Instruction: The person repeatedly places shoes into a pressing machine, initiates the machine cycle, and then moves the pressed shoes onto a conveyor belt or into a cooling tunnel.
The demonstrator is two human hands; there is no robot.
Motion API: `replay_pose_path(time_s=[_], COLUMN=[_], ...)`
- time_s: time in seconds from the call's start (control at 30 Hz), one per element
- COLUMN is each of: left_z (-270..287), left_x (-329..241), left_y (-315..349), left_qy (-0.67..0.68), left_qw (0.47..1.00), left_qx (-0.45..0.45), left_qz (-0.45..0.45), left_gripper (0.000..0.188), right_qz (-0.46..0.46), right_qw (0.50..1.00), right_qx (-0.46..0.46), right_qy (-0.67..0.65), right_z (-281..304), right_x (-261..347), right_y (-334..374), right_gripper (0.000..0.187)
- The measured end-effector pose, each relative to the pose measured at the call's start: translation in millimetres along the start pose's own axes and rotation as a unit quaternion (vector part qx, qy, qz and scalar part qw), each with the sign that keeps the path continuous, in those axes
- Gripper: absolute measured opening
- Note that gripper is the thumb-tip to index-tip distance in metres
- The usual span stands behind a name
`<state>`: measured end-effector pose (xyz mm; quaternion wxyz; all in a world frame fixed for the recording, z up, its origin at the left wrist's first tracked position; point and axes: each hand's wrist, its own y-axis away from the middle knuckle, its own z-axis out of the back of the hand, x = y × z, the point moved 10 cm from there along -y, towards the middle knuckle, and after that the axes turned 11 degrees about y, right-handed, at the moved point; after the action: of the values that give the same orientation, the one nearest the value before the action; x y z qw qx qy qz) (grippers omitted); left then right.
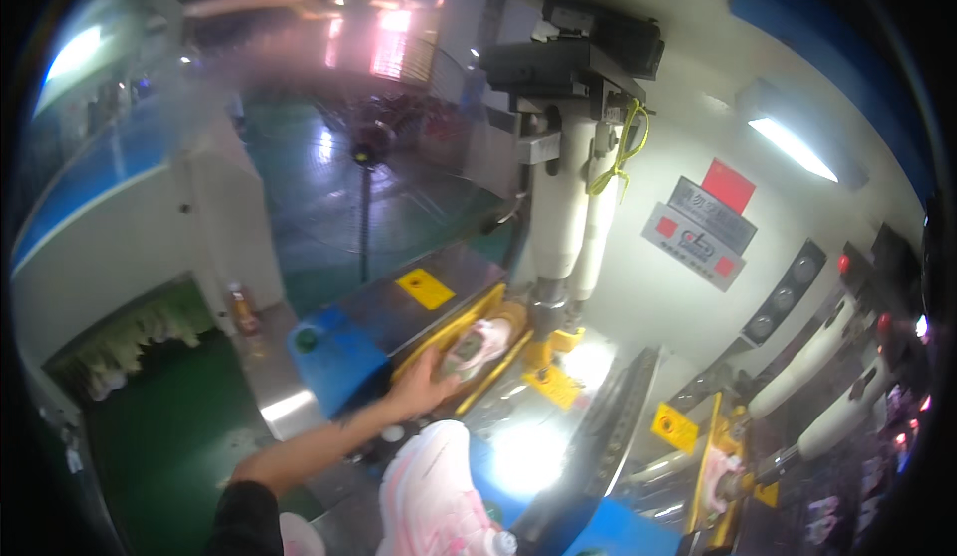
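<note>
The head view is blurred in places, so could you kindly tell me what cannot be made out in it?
In the head view:
Right hand: not discernible, perhaps below the frame or behind the foreground sneaker.
The foreground sneaker: near end cut off by the bottom edge.
Left hand: blurred, so its exact contact with the farther sneaker is unclear.
Pedestal fan: blades blurred.

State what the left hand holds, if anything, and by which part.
The left hand is at the near end of the machine's pink shoe; whether it grips is unclear.
</note>
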<state>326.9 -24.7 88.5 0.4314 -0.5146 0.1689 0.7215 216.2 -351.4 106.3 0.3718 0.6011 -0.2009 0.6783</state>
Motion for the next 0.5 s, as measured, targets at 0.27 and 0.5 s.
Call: replay_pose_path(time_s=[0.27,0.5], left_z=[-50.1,71.1], left_x=[48.7,13.4], left_y=[-127.8,-63.3], left_qy=[-0.011,0.508], left_qw=[0.982,0.846], left_qx=[0.037,0.120], left_qz=[-0.184,0.105], left_gripper=[0.039,0.049], right_qz=[-0.229,-0.260], right_qw=[0.973,0.962], right_qx=[-0.026,-0.062], right_qy=[-0.005,0.059], right_z=[-1.2,-0.8], right_x=[-36.2,-40.9], right_y=[-12.4,-83.7], right_gripper=[0.038,0.046])
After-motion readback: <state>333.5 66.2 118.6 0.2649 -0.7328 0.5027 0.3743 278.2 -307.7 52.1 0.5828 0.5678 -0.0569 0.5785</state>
